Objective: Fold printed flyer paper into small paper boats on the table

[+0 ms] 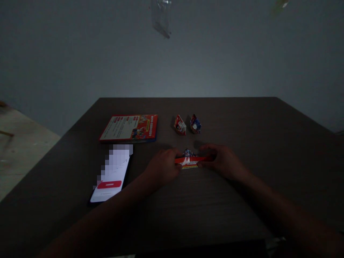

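Between my two hands is a red folded paper (189, 162) with white print and a yellow strip along its lower edge. My left hand (164, 165) pinches its left end, thumb and fingers closed on it. At the right end, my right hand (225, 162) grips it with bent fingers. A multicoloured printed part of the paper rises behind the red band. Just beyond stand two small folded paper shapes, like little boats: a red and white one (180, 126) and a blue one (195, 125).
A stack of printed red and white sheets or a booklet (120, 129) lies at the back left of the dark wooden table (242, 118). Nearer, beside my left forearm, is a lit phone (114, 175). A clear plastic bag (161, 18) hangs on the grey wall (80, 53).
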### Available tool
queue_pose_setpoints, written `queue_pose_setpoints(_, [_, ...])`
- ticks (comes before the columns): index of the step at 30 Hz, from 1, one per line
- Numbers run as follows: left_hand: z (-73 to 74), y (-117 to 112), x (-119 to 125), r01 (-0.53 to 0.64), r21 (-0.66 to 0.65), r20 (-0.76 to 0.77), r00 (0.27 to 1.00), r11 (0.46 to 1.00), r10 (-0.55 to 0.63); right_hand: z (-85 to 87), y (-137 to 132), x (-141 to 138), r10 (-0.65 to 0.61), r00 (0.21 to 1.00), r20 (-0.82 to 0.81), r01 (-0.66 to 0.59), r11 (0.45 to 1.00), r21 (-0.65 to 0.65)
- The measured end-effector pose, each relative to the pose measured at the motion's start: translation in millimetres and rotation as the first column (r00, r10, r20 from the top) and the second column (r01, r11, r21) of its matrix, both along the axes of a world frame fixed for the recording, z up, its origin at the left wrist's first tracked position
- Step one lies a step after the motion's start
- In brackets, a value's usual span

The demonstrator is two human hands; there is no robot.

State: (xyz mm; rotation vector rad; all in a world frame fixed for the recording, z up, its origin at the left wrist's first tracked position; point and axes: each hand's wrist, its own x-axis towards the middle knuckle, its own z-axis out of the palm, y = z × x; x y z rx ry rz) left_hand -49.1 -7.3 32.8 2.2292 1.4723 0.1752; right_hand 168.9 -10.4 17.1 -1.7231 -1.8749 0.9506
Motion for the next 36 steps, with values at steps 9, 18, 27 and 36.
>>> queue_pose_setpoints(9, [3.2, -0.5, -5.9, -0.007, -0.015, -0.049, 0.999, 1.000, 0.006, -0.1, 2.1, 6.1, 0.009, 1.000, 0.007, -0.009, 1.000, -0.016])
queue_pose_setpoints(18, [5.1, 6.3, -22.0, 0.006, -0.020, -0.126, 0.992, 1.000, -0.008, -4.9, 6.4, 14.9, 0.017, 1.000, 0.007, -0.017, 0.999, -0.041])
queue_pose_setpoints(27, [2.2, 8.7, -22.9, 0.015, -0.038, -0.132, 0.991, 0.999, -0.020, 0.3, 5.3, 14.6, 0.008, 0.998, 0.068, -0.007, 1.000, -0.014])
queue_pose_setpoints(36, [-3.4, 7.8, -15.5, -0.012, -0.029, -0.129, 0.992, 1.000, 0.009, -4.0, 7.6, 20.3, 0.028, 0.991, 0.130, -0.027, 1.000, -0.011])
